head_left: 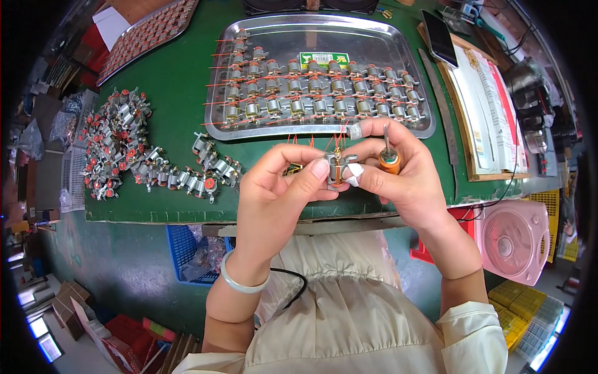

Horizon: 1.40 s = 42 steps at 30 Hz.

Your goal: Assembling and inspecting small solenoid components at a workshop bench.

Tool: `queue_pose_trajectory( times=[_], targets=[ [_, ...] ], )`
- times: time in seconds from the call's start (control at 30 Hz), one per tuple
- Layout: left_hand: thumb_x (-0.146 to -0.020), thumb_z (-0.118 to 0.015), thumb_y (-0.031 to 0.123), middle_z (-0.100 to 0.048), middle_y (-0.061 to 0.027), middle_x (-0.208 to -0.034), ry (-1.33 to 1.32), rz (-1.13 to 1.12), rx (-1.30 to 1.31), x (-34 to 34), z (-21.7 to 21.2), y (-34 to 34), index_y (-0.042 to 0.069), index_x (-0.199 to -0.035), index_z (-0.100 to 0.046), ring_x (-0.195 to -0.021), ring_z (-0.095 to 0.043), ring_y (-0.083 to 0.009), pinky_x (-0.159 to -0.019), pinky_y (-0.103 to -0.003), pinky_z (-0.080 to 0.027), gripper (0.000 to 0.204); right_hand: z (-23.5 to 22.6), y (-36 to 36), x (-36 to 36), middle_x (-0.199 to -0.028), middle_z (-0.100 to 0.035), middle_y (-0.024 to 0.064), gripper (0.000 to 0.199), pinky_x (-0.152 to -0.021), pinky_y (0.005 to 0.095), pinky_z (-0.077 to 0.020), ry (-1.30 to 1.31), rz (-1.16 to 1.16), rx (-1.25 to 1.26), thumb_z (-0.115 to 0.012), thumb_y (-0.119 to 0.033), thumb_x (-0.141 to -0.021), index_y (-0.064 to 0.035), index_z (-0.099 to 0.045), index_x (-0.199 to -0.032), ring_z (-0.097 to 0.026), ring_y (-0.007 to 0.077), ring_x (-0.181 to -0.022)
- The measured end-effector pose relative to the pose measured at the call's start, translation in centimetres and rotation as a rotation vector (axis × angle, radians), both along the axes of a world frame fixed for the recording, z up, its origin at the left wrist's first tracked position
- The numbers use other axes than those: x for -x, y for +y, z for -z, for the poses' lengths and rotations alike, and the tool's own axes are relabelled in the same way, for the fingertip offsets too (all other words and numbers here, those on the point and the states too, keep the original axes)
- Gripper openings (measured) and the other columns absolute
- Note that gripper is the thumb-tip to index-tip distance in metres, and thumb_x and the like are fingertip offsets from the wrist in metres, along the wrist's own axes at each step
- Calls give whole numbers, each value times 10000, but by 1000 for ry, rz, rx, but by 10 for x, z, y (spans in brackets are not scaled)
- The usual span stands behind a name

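Both forearms rise from 6 o'clock, meeting at centre. The left hand (280,181) curls, thumb and forefinger pinched shut toward 3 o'clock. The right hand (398,168) faces it, fingers clenched, 2 fingertips (354,174) apparently taped white.

Green table (180,112). Beyond the hands, steel tray (408,78) with rows of small coils. Left of the left hand (280,187), loose pile of coils (134,149). Far left corner, second tray (149,34). Right of the right hand (405,168), wooden board (464,100) with papers, phone (440,37) at its top.
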<state>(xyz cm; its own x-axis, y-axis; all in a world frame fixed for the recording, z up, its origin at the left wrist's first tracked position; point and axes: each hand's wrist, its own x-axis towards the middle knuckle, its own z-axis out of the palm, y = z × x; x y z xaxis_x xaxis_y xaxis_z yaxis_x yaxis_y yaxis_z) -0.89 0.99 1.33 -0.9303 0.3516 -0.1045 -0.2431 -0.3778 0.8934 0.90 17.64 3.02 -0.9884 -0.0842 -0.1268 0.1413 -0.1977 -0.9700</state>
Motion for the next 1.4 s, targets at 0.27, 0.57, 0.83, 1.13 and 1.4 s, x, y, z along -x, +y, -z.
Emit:
queue_pose_trajectory(
  times=[0.27, 0.57, 0.83, 1.13, 1.4],
  targets=[
    [-801, -580, -22, -613, -141, -872, 23, -18, -43, 3, 5, -4, -33, -940, -487, -757, -634, -196, -642, -239, -534, 167, 7, -4, -2, -849, -586, 57, 397, -671, 196, -443, 83, 46, -126, -620, 23, -733, -4, -406, -1067, -530, 60, -744],
    [-799, -584, -7, -621, -144, -834, -99, 21, -50, 5, 4, -12, -20, -936, -485, -718, -641, -205, -592, -238, -537, 170, 8, -1, 14, -760, -510, 90, 306, -527, 288, -453, 850, 6, -790, -664, 44, -598, -30, -579, -882, -545, 217, -641],
    [-812, -580, 26, -621, -137, -845, -167, 36, -85, 6, 3, -12, -9, -940, -486, -727, -641, -209, -608, -247, -537, 163, 10, -2, 22, -722, -501, 46, 292, -471, 289, -438, 999, 38, -902, -668, 22, -581, -49, -577, -849, -540, 185, -572],
    [-836, -550, 56, -617, -156, -879, -152, 23, -90, 5, 4, -9, -3, -977, -471, -750, -639, -217, -632, -260, -543, 172, 13, -1, 26, -705, -483, 44, 352, -450, 287, -415, 1076, 57, -932, -669, 5, -512, -49, -572, -846, -526, 174, -552],
    [-850, -526, 65, -616, -179, -905, -96, -28, -74, 2, 6, -4, 8, -1012, -460, -760, -639, -225, -649, -270, -551, 184, 12, -1, 25, -708, -485, 54, 384, -459, 299, -415, 1089, 80, -961, -668, -15, -482, -43, -573, -853, -525, 191, -553]
  ],
)
